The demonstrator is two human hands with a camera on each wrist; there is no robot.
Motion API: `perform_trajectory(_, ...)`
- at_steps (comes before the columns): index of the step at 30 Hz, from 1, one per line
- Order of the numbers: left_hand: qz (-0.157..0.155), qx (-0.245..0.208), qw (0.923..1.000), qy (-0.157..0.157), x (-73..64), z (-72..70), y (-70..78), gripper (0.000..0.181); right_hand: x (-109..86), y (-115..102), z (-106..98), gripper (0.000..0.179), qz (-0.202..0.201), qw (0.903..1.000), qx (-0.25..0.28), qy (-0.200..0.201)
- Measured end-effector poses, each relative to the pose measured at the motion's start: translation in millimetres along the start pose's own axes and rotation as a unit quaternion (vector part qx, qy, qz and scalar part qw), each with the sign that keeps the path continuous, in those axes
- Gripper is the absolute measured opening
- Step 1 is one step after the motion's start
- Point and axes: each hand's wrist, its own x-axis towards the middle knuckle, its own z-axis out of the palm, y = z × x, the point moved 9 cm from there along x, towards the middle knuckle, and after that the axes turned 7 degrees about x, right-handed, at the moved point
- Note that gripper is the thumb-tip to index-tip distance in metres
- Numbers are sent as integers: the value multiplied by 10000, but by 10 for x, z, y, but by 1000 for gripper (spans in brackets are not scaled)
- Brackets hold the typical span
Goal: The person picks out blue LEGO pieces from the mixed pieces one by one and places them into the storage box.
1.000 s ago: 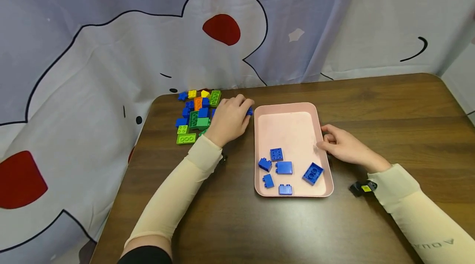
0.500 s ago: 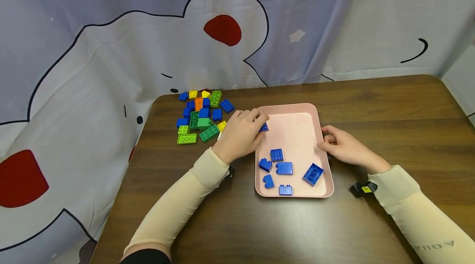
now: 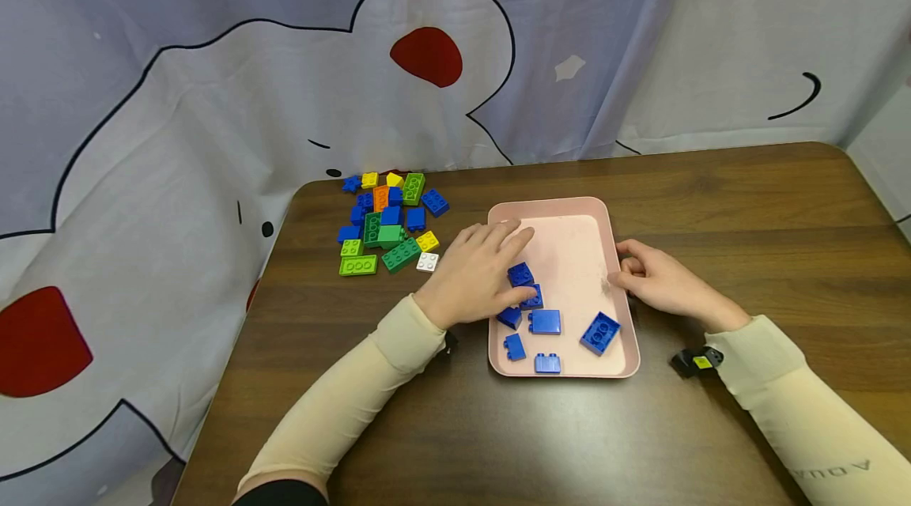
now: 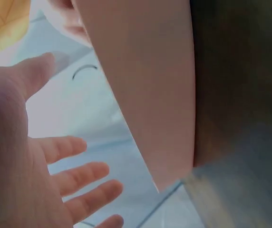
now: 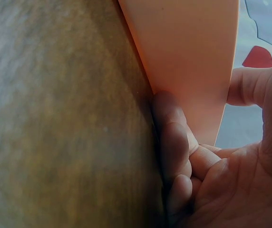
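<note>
My left hand (image 3: 478, 275) hangs over the pink tray (image 3: 569, 208), fingers spread and released; the blue block (image 3: 520, 274) lies just beside them on another block. It may topple. My right hand (image 3: 658, 281) grasps the rim.

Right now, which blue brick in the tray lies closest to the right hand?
The tilted blue brick near the pink tray's right wall; the others cluster by the left hand.

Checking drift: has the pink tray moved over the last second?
No. The pink tray sits at the same spot on the table, right hand against its edge, as before.
</note>
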Motion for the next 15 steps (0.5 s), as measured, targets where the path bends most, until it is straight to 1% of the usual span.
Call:
perform_trajectory(2, -146, -63, 9999, -37, 2, 10, -80, 86, -1, -8, -3, 48, -43, 10000, -3, 27)
perform_trajectory(3, -220, -127, 9997, -6, 4, 8, -129, 87, -1, -11, -3, 48, -57, 10000, -3, 31)
perform_trajectory(5, -428, -191, 9989, 70, 8, -4, -257, 85, -1, -12, 0, 47, -70, 10000, 2, 28)
perform_trajectory(8, -734, -252, 9969, 82, 19, 3, -460, 85, -2, -9, 1, 47, -57, 10000, 12, 16)
perform_trajectory(10, -942, -300, 9951, 18, 26, 29, -591, 84, -1, -6, 1, 48, -49, 10000, 17, 11)
perform_trajectory(15, -1275, -393, 9908, -203, 50, 158, -836, 83, 0, -7, 1, 47, -75, 10000, 13, 17)
